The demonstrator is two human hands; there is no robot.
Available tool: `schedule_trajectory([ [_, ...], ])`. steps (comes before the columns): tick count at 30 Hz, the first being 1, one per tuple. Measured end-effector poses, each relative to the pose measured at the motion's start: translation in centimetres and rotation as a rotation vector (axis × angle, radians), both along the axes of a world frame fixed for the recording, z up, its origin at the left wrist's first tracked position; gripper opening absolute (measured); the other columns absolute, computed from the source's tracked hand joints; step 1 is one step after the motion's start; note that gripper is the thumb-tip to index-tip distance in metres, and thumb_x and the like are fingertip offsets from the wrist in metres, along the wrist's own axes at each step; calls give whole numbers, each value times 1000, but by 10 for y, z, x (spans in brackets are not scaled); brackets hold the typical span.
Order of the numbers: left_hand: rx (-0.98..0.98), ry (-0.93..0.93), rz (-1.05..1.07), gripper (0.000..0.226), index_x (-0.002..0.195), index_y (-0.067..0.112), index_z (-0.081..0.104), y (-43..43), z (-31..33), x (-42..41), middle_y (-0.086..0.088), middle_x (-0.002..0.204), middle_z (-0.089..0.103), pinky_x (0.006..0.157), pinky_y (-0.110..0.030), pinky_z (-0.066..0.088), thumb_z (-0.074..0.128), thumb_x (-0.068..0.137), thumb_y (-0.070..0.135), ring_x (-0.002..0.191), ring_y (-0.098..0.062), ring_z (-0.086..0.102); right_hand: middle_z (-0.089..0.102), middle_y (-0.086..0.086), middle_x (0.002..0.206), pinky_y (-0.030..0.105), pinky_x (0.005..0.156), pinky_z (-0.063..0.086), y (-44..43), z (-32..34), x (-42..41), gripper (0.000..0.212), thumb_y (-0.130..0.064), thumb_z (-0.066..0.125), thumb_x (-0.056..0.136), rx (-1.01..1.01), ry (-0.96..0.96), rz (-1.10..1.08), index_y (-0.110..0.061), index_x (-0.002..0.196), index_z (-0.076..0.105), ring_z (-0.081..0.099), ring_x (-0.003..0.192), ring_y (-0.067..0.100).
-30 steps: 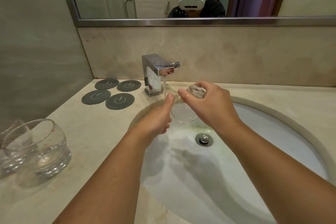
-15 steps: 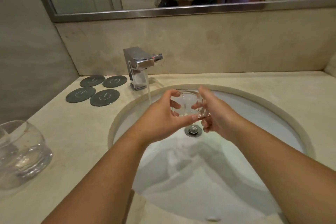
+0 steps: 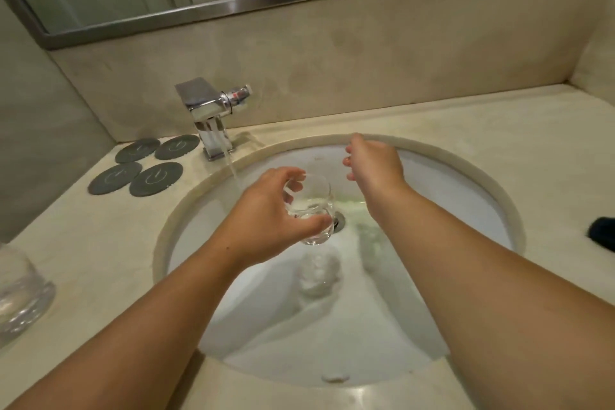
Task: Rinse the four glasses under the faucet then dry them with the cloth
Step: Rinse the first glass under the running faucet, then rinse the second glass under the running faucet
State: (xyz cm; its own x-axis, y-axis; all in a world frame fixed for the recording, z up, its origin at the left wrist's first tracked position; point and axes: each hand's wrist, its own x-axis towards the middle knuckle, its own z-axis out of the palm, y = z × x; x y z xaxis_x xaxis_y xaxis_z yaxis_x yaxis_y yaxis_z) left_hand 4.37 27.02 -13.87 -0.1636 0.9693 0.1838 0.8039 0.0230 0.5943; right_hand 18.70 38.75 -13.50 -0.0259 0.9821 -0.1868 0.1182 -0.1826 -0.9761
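A person's left hand [image 3: 266,213] grips a clear glass [image 3: 311,210] over the sink [image 3: 432,150], fingers and thumb curled round its side, just right of the stream falling from the faucet [image 3: 209,113]. The glass stands close to upright, mouth up and base toward the camera, with a little water seemingly pooled inside. It is clear of the stream, which drops behind the back of that hand. The right hand [image 3: 372,166] hangs empty farther right of the faucet, above the sink's far rim, its fingers loosely curled and apart from the glass. A dark thing [image 3: 602,233], perhaps the cloth, lies on the tabletop [image 3: 100,243] far right of the faucet, nearer the right hand, which looks better placed to fetch it. Another glass [image 3: 20,293] sits well left of the faucet.
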Motion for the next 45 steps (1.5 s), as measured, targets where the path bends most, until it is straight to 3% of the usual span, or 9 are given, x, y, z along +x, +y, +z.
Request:
schedule_trajectory([
  [4, -71, 51, -44, 80, 145, 27, 55, 15, -1, 21, 13, 124, 63, 79, -11, 45, 87, 77, 54, 101, -1, 62, 66, 1, 89, 31, 64, 41, -1, 4, 3, 30, -34, 45, 104, 54, 68, -67, -16, 91, 64, 56, 73, 20],
  [10, -193, 93, -99, 85, 148, 24, 53, 40, -12, 44, 11, 130, 64, 84, -21, 47, 88, 77, 56, 104, -6, 64, 74, 8, 106, 43, 95, 53, 2, 10, 9, 42, -38, 36, 108, 13, 157, -175, -18, 84, 64, 68, 104, 32],
  [16, -271, 44, -103, 89, 150, 28, 49, 50, -27, 47, 11, 129, 63, 77, -13, 46, 92, 75, 50, 99, 3, 64, 73, 5, 94, 43, 87, 53, 3, 12, 13, 39, -32, 37, 107, 25, 244, -264, -21, 78, 62, 69, 99, 33],
  [25, -322, 16, -118, 81, 145, 27, 52, 51, -43, 46, 10, 133, 64, 77, -17, 45, 89, 78, 52, 103, -7, 63, 72, 0, 92, 32, 69, 43, 2, 11, 8, 37, -32, 39, 108, 73, 247, -202, -24, 80, 63, 68, 92, 25],
  [27, -347, 8, -125, 81, 146, 26, 50, 50, -45, 45, 5, 134, 64, 82, -21, 45, 87, 79, 54, 106, -13, 63, 71, -2, 92, 29, 64, 42, -1, 11, 6, 35, -33, 40, 108, 94, 225, -154, -24, 83, 64, 65, 85, 19],
  [31, -401, 95, -178, 111, 162, 36, 30, 40, -35, 40, 9, 156, 54, 110, -36, 48, 72, 69, 79, 140, -16, 52, 72, 0, 93, 29, 65, 43, -8, 12, 4, 34, -34, 43, 107, 133, 188, -101, -24, 84, 66, 64, 83, 17],
  [36, -315, 337, -92, 79, 166, 31, 28, 7, -2, 22, 2, 166, 40, 124, -43, 32, 63, 100, 58, 155, -23, 28, 72, 5, 97, 30, 73, 45, -27, 14, -4, 37, -36, 44, 109, 336, -41, 102, -10, 105, 71, 64, 91, 22],
  [41, -228, 551, 0, 73, 165, 34, 27, -49, 27, -7, 6, 169, 35, 126, -41, 22, 53, 103, 62, 157, -20, 22, 71, -6, 128, 38, 106, 47, -51, 20, -20, 35, -44, 48, 109, 627, -414, 403, -23, 127, 69, 62, 122, 17],
  [45, -175, 615, 97, 72, 165, 34, 28, -99, 49, -35, 6, 168, 35, 126, -40, 19, 50, 103, 63, 156, -21, 22, 64, -4, 143, 47, 116, 41, -84, 33, -40, 43, -50, 48, 107, 747, -579, 516, -25, 137, 64, 56, 135, 20],
])
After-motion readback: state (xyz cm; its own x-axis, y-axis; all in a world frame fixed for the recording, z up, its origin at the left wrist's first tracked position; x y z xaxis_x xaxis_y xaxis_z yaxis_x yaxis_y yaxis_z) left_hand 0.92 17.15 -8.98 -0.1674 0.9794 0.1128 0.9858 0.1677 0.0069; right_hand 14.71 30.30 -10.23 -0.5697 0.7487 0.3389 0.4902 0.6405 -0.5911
